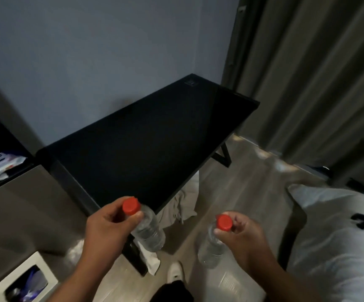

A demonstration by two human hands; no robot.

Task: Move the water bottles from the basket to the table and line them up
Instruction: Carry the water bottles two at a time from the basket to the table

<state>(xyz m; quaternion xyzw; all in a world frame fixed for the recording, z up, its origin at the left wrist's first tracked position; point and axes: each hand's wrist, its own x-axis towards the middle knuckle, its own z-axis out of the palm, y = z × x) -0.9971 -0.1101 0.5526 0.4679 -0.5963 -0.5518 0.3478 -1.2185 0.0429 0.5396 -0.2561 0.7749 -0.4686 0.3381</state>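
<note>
Left hand (109, 227) and right hand (242, 236) each pinch a red-capped bottle, left bottle (148, 232) and right bottle (212, 247), by the neck, hanging at lower centre short of the black table (155, 131), likely for upright set-down; basket unseen

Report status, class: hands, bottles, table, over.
Left hand shut on left bottle, right hand shut on right bottle, both held by the red caps. Both short of the table. Nothing in the way.
</note>
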